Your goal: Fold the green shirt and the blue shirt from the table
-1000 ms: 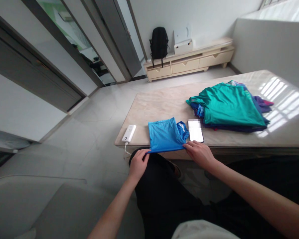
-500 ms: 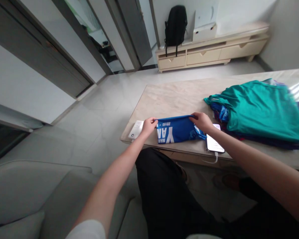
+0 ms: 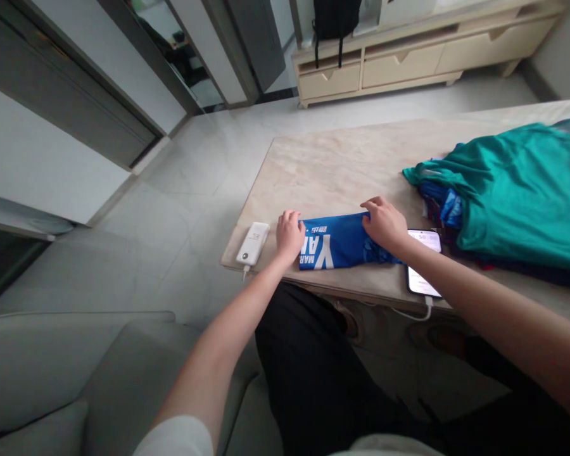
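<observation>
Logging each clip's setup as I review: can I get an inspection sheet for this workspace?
Surface: marble-look table, pale and glossy.
Job's things: folded blue shirt with white lettering, near the front edge.
Clutter: pile of clothes, teal on top; smartphone; white power bank.
Hands: left hand presses the shirt's left end; right hand presses its right end.
Cables: white cable from the smartphone, hanging off the edge.
Surroundings: low drawer cabinet, black backpack, grey sofa.
</observation>
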Action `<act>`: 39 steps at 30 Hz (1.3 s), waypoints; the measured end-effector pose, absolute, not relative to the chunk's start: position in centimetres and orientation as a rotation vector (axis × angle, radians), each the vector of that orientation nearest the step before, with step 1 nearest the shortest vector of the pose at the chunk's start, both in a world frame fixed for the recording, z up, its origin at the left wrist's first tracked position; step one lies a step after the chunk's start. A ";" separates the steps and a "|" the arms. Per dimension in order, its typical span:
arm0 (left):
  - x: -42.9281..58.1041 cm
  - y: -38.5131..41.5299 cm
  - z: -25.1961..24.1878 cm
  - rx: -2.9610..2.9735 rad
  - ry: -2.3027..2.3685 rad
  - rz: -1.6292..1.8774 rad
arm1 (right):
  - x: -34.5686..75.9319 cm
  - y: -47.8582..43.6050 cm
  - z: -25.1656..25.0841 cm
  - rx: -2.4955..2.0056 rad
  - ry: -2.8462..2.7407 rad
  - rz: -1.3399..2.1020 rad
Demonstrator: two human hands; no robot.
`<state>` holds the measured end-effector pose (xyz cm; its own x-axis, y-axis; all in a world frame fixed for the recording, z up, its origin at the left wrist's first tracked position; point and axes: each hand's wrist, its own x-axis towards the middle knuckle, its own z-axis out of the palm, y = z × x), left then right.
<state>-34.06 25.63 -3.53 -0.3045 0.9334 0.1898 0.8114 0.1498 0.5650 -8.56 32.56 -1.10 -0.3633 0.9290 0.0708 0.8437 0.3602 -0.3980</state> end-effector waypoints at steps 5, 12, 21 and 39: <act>-29.4 23.6 -4.4 2.245 2.126 0.535 | -11.2 27.9 -1.5 -1.141 -2.581 0.151; -32.0 23.2 -6.7 2.124 2.256 0.240 | -10.5 28.7 -6.5 -1.383 -2.532 0.305; -32.5 23.2 -6.7 2.090 2.304 0.195 | -10.1 29.1 -6.6 -1.432 -2.458 0.382; -31.6 21.8 -4.1 2.308 2.242 0.125 | -8.0 25.3 -5.4 -1.395 -2.265 0.293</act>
